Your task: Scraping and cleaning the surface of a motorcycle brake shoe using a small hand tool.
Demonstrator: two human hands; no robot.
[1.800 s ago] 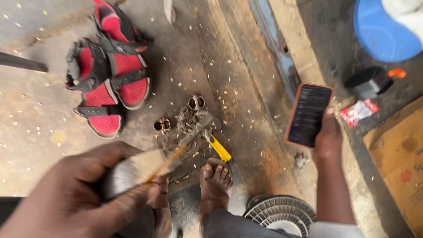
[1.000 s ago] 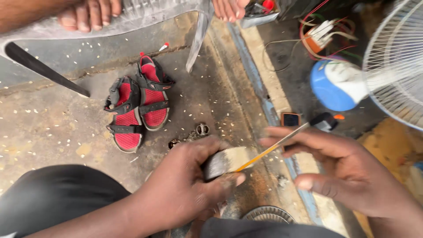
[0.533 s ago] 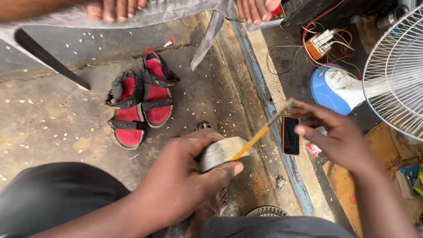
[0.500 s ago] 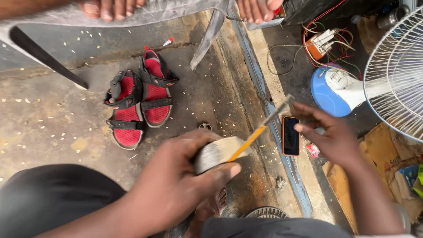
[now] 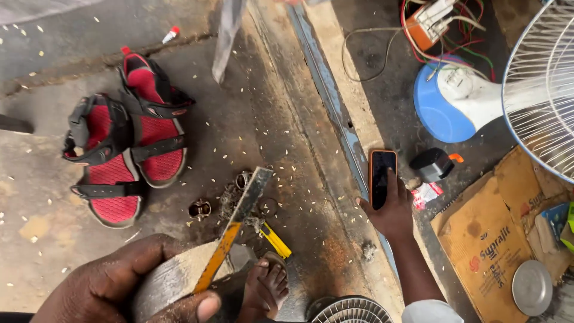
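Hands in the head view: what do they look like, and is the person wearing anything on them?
Both are bare: no gloves, rings or watch show. The left hand is seen up to the wrist only, so no sleeve shows there. The right hand leads to a bare forearm, with a light grey sleeve starting further up the arm.

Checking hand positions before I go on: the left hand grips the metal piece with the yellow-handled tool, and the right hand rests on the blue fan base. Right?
Not quite. In the head view the right hand rests on the phone lying on the floor, not on the blue fan base. The left hand does grip the metal piece with the yellow-handled tool.
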